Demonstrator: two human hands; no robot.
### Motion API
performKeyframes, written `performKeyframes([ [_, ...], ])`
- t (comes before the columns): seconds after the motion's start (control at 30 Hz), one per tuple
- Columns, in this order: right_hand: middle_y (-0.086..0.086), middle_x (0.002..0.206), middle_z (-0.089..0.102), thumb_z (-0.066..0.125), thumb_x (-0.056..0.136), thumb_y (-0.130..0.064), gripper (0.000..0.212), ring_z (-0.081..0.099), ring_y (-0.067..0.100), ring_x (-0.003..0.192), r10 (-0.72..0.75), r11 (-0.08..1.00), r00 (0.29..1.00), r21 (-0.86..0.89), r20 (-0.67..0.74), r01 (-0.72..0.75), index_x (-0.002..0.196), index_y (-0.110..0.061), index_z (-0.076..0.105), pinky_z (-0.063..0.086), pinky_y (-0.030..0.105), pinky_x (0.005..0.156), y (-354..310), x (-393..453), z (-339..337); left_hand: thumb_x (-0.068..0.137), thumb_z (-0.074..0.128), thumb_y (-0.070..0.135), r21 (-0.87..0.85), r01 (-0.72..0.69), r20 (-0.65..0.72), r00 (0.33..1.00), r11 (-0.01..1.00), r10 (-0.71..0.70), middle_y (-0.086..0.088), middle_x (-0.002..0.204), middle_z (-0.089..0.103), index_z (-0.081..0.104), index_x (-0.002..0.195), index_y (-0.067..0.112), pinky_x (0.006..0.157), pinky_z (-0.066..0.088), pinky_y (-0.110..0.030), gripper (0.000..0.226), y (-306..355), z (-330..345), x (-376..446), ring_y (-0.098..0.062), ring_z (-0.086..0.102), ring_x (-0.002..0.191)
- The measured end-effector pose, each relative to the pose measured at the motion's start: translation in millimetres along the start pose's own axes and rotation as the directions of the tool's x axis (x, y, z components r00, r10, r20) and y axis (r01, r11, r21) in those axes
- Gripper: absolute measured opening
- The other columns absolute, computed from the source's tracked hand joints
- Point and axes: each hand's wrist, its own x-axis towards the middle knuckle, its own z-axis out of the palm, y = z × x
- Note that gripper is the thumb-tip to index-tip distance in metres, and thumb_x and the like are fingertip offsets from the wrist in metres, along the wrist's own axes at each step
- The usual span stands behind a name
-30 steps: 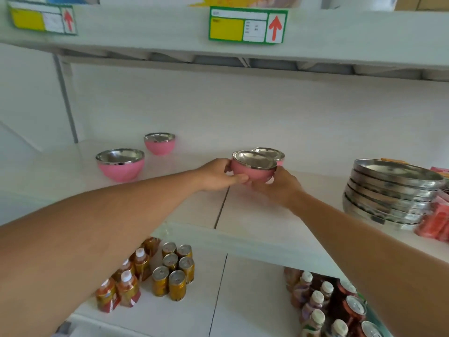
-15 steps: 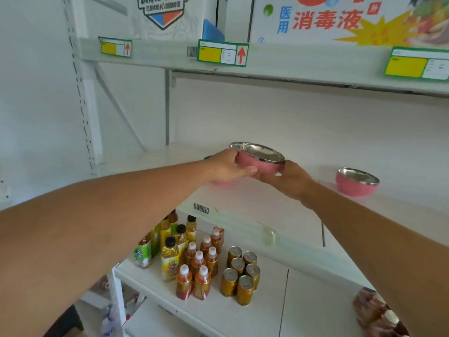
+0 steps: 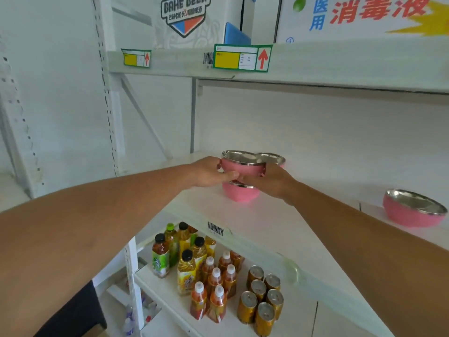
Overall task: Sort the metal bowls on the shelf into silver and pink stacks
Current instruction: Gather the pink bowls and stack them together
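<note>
I hold a pink bowl (image 3: 243,166) with a shiny steel inside between both hands, just above the white shelf (image 3: 274,227). My left hand (image 3: 211,172) grips its left side and my right hand (image 3: 272,182) grips its right side. Directly under it a second pink bowl (image 3: 240,193) stands on the shelf, partly hidden by my fingers. Behind the held bowl the rim of another pink bowl (image 3: 273,158) shows. A further pink bowl (image 3: 413,210) sits on the shelf at the right. No silver bowls are in view.
The shelf above (image 3: 315,62) carries price tags and cartons and limits headroom. The shelf below holds drink bottles (image 3: 192,268) and gold cans (image 3: 262,300). A perforated upright post (image 3: 107,93) stands at the left end of the shelf.
Both hands carried the pink bowl leftward along the shelf to above another pink bowl. My view turned left with it, so the silver stack at the right left the frame.
</note>
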Motion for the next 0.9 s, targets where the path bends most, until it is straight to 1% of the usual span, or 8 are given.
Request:
performKeyframes([
  [0.23,-0.011,0.126,0.068,0.080,0.088,-0.048,0.058,0.064,0.015,0.119,0.017,0.999,0.999,-0.034,0.030,-0.016,0.140,-0.030,0.060,0.056,0.034,0.098,44.4,4.9,13.0,0.100,0.068,0.058,-0.078,-0.059,0.054,0.997,0.995,0.064,0.014,0.149,0.061,0.058,0.152,0.037,0.115,0.041,-0.028,0.057,-19.2,22.6,-0.5,-0.009,0.053,0.137],
  [0.33,-0.030,0.103,0.052,0.081,0.087,-0.052,0.061,0.054,-0.008,0.094,0.048,0.996,0.999,-0.070,-0.003,-0.048,0.136,-0.045,0.045,0.039,0.009,0.071,53.2,-1.1,11.9,0.092,0.072,0.066,-0.080,-0.013,0.101,0.995,0.997,0.021,0.006,0.167,0.047,0.044,0.163,0.033,0.127,0.033,-0.040,0.083,-26.2,22.8,-4.7,-0.017,0.041,0.154],
  [0.4,-0.029,0.102,0.050,0.078,0.088,-0.056,0.060,0.050,-0.008,0.090,0.065,0.990,0.998,-0.125,-0.023,-0.068,0.137,-0.045,0.045,0.033,0.009,0.067,56.5,-3.2,10.7,0.088,0.072,0.073,-0.014,0.061,0.113,0.992,0.998,-0.060,-0.002,0.176,0.033,0.029,0.170,0.025,0.130,0.028,-0.043,0.105,-31.1,22.8,-9.1,-0.020,0.031,0.161],
  [0.47,-0.014,0.125,0.056,0.076,0.086,-0.063,0.068,0.051,0.004,0.104,0.090,0.981,0.996,-0.169,-0.030,-0.093,0.144,-0.041,0.048,0.038,0.016,0.074,58.5,-6.9,8.3,0.086,0.071,0.076,0.040,0.099,0.116,0.988,0.994,-0.103,-0.005,0.179,0.025,0.017,0.173,0.017,0.131,0.026,-0.044,0.118,-33.9,23.6,-15.3,-0.022,0.027,0.163],
  [0.53,-0.004,0.151,0.052,0.073,0.082,-0.072,0.095,0.050,0.014,0.126,0.121,0.971,0.992,-0.204,-0.046,-0.128,0.159,-0.026,0.041,0.040,0.026,0.088,57.2,-14.5,5.9,0.087,0.068,0.077,0.057,0.110,0.118,0.986,0.992,-0.116,-0.007,0.179,0.023,0.014,0.173,0.013,0.131,0.026,-0.043,0.121,-32.9,24.6,-21.1,-0.023,0.027,0.164],
  [0.73,0.003,0.173,0.034,0.068,0.078,-0.086,0.124,0.039,0.026,0.154,0.176,0.944,0.980,-0.267,-0.094,-0.195,0.169,-0.015,0.023,0.042,0.040,0.115,53.2,-50.1,1.3,0.095,0.065,0.070,-0.019,-0.051,0.120,0.991,0.998,0.053,-0.001,0.171,0.041,0.044,0.163,0.032,0.117,0.031,-0.028,0.081,-24.1,38.0,-33.2,-0.020,0.037,0.158],
  [0.83,0.003,0.175,0.029,0.066,0.077,-0.088,0.129,0.034,0.025,0.157,0.214,0.933,0.968,-0.266,-0.128,-0.242,0.171,-0.014,0.017,0.037,0.044,0.123,58.9,-73.6,-2.4,0.091,0.062,0.078,0.004,0.024,-0.014,1.000,1.000,-0.024,-0.003,0.136,0.065,0.061,0.144,0.019,0.083,0.041,-0.025,0.079,-24.9,49.8,-32.9,-0.026,0.058,0.129],
  [0.9,0.002,0.175,0.030,0.066,0.079,-0.086,0.126,0.035,0.025,0.157,0.234,0.929,0.961,-0.256,-0.147,-0.265,0.171,-0.013,0.017,0.036,0.045,0.123,64.9,-88.4,-8.1,0.087,0.062,0.082,-0.008,0.059,-0.058,0.997,0.998,-0.060,0.005,0.108,0.061,0.067,0.123,0.020,0.067,0.036,-0.022,0.072,-28.4,59.3,-34.9,-0.021,0.056,0.106],
])
